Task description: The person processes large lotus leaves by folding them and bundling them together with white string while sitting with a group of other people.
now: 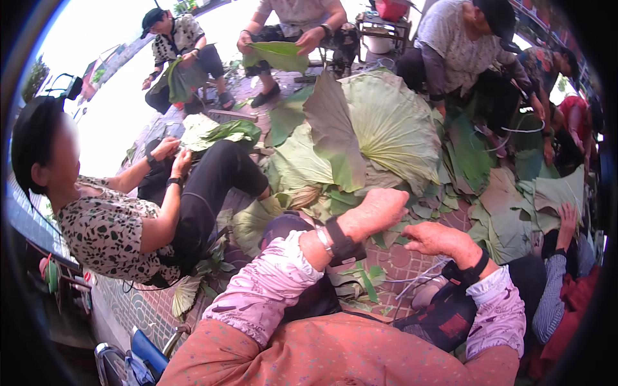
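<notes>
My left hand (pixel 374 212) is raised over my lap, its fingers curled and turned away. Just to its right, my right hand (pixel 437 238) reaches inward, fingertips pointing at the left. A small gap shows between the two hands, and whether either pinches anything is hidden. Beyond them lies a pile of large lotus leaves, with a pale, broad lotus leaf (pixel 396 130) on top and a browned, folded leaf (pixel 335 130) leaning against it. Torn leaf strips (pixel 364 282) lie on the paving between my legs, near a pale cord (pixel 417 284).
A seated person (pixel 111 217) at my left handles a leaf; several others sit around the pile. More leaves (pixel 502 217) spread to the right, where a co-worker's hand (pixel 567 217) rests on one. A blue folding chair (pixel 147 354) stands at lower left on patterned red paving (pixel 130 299).
</notes>
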`<state>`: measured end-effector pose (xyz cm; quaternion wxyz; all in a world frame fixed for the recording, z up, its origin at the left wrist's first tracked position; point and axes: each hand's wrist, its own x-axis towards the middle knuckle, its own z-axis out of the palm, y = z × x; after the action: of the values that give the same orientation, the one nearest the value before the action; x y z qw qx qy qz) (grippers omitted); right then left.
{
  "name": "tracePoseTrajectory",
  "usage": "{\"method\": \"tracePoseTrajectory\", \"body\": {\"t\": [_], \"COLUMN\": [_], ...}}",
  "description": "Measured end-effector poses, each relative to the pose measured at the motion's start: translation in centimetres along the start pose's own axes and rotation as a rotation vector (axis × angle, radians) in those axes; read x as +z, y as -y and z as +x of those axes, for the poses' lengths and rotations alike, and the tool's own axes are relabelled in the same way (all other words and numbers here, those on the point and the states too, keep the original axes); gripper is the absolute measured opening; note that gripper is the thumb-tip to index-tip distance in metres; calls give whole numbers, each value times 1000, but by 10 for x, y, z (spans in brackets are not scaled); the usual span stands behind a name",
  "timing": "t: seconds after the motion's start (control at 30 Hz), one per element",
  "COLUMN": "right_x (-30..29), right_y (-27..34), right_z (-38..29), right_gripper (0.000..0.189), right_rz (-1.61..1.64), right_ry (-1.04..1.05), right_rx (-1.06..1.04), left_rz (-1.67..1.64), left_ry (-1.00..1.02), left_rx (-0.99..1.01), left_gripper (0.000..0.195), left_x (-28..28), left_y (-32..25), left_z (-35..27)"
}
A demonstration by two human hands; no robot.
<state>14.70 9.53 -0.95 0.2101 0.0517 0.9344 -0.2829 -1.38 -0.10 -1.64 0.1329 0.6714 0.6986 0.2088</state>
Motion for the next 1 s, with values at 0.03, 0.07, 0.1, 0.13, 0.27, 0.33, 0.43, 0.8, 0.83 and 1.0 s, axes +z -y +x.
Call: {"method": "tracePoseTrajectory", "body": {"t": [0.03, 0.07, 0.1, 0.13, 0.27, 0.33, 0.43, 0.8, 0.83, 1.0], "right_x": [5, 5, 4, 5, 0, 4, 5, 33, 36, 35], "right_y": [-4, -4, -4, -4, 7, 8, 10, -21, -24, -22], "right_z": [-1, -1, 0, 2, 14, 17, 33, 42, 42, 52], "right_gripper": [36, 35, 35, 35, 35, 35, 32, 31, 31, 39], "right_rz": [-20, -2, 19, 41, 11, -45, -29, -70, -67, -109], "right_ry": [-24, -13, -4, -11, -11, 3, 15, 24, 30, 204], "right_rx": [4, -15, -15, -37, -69, -72, -85, -84, -73, 40], "left_rz": [9, -17, 0, 14, 14, -8, 41, 84, 73, 97], "left_ry": [0, 5, 6, 59, 77, 78, 136, 250, 253, 268], "left_rx": [14, 24, 2, -33, -73, -80, -90, -30, -24, 1], "left_gripper": [22, 23, 23, 23, 22, 21, 20, 19, 19, 22], "left_x": [2, 4, 7, 7, 11, 17, 17, 23, 23, 21], "left_y": [-3, -1, -1, -1, 14, 16, 27, 1, -1, -3], "left_z": [1, 0, 0, 1, -3, -2, -2, 5, 6, 11]}}
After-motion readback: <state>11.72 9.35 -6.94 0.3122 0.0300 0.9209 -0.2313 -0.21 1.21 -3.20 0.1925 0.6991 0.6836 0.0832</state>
